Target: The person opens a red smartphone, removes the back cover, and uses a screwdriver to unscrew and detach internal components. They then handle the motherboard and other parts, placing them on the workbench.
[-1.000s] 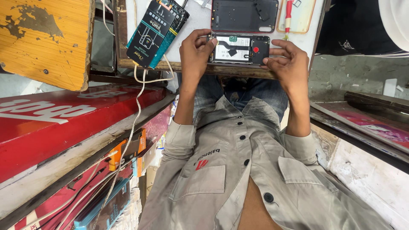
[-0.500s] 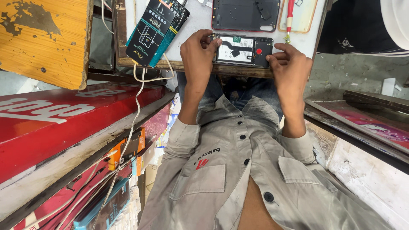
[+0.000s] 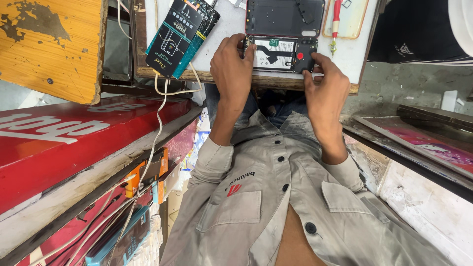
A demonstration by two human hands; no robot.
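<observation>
Here the opened phone [image 3: 281, 53] lay flat on the white bench top [image 3: 231, 29], near its front edge at twelve o'clock from the person. The left hand [image 3: 231, 66] pinched its nine o'clock end; the right hand [image 3: 325, 88] curled its fingertips on the three o'clock end. With its back cover [image 3: 285, 17] off just beyond, it looked light, stiff and fragile, best held by the frame edges.

- I see bright, even daylight on the white worktop [image 3: 226, 47].
- Shadows are soft; the upper right is dark.
- Frame edges bend; focus is sharp.
</observation>
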